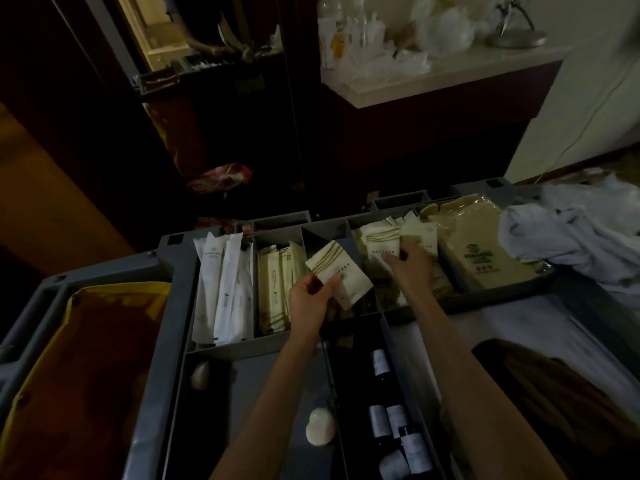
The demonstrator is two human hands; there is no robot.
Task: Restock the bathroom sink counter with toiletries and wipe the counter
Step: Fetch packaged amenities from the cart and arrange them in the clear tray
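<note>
Left hand (310,299) is pinching a cream packet (341,273) between thumb and fingers, long axis pointing up-left beyond the fingertips. Right hand (410,266), nearer the packet stack (377,237), is gripping a second packet (417,239) just above its curled fingers.

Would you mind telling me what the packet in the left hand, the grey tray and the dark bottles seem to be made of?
The packet in the left hand looks like matte cream paper or paper-faced film: flat, printed gold lines. The tray seems moulded grey plastic, dull, with thin dividers. The bottles look like dark plastic or glass with pale labels; dim light leaves that open.
</note>
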